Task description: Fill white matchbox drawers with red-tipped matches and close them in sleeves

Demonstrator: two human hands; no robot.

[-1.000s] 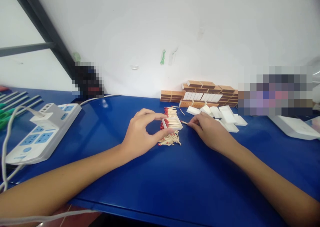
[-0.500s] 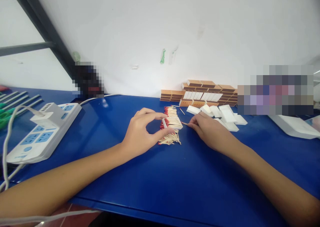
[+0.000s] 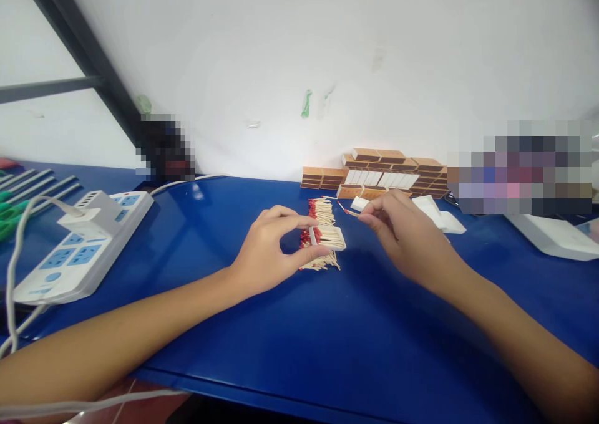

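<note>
Between its thumb and fingers my left hand (image 3: 276,243) grips a small white matchbox tray (image 3: 337,247) by its sides. Red-tipped matches lie side by side in the tray, heads to the left. Under and around it is a pile of loose matches (image 3: 322,211) on the blue table. My right hand (image 3: 397,231), to the right of the tray and slightly higher, pinches a match (image 3: 352,213) whose red head points left. Another loose match or two show close to that fingertip. White trays (image 3: 428,211) lie behind my right hand, partly hidden by it.
Stacked brown matchboxes (image 3: 374,162) stand against the wall at the back. On the left lies a white power strip (image 3: 77,249) with a cable running to the front. A white box-like object (image 3: 552,234) is at the right.
My right hand has risen, moving away from the tray with a match in its fingers, its red head now visible. The left hand has shifted slightly right and tilted the tray.
</note>
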